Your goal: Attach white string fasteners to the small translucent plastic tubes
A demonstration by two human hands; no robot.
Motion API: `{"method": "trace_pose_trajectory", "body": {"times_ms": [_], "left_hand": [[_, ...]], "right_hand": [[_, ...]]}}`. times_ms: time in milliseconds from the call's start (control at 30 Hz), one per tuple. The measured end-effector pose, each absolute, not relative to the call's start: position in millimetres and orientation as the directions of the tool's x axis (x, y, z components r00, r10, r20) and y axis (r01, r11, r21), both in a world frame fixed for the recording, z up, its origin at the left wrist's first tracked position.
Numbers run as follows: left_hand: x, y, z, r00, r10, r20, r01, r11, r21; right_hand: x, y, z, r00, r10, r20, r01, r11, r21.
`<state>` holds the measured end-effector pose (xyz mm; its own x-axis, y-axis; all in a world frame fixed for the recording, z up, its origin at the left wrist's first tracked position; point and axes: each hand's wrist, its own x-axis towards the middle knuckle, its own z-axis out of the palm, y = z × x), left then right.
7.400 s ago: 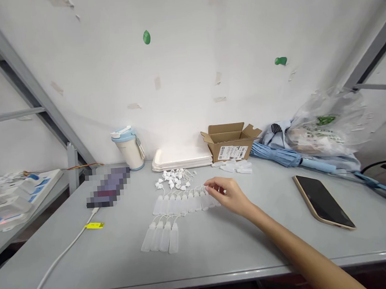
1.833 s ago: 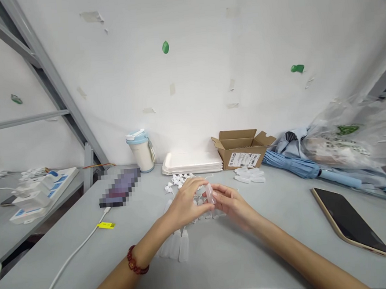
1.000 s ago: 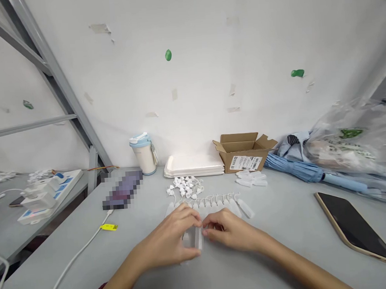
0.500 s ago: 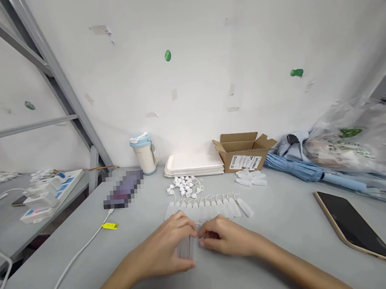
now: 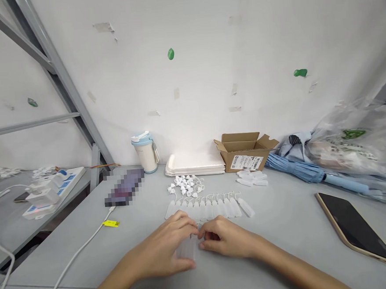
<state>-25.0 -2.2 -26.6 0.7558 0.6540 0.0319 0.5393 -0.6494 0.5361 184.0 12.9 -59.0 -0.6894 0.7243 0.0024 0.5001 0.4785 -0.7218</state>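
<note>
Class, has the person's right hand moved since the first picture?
Yes: the right hand has moved nearer the viewer and slightly left, farther from the cardboard box.

We hold our left hand (image 5: 173, 247) arched, its thumb and fingers apart; our right hand (image 5: 222, 237), just beside it, is curled, and both our forearms (image 5: 293, 260) slant inward.

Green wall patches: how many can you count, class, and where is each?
3: the left patch beyond the metal frame, the middle patch above the white stack, and the right patch above the umbrella. The frame may hide others.
</note>
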Motion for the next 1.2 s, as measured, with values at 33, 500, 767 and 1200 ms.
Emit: {"method": "trace_pose_trajectory", "body": {"times_ms": [33, 500, 767, 1200], "left_hand": [[-26, -3, -27, 0.753, 0.658, 0.031, 0.541, -0.644, 0.541], [-37, -3, -39, 0.713, 0.696, 0.086, 0.569, -0.646, 0.509], [-39, -4, -38, 0.712, 0.698, 0.076, 0.571, -0.638, 0.517], [-38, -1, -36, 0.701, 0.71, 0.06, 0.589, -0.625, 0.511]], "right_hand": [[184, 13, -59, -0.69, 0.724, 0.001, 0.503, 0.481, -0.718], [182, 10, -63, -0.668, 0.744, -0.025, 0.59, 0.51, -0.626], [177, 2, -65, -0.674, 0.739, -0.003, 0.642, 0.584, -0.496], [175, 2, -70, -0.673, 0.739, 0.043, 0.632, 0.604, -0.486]]}}
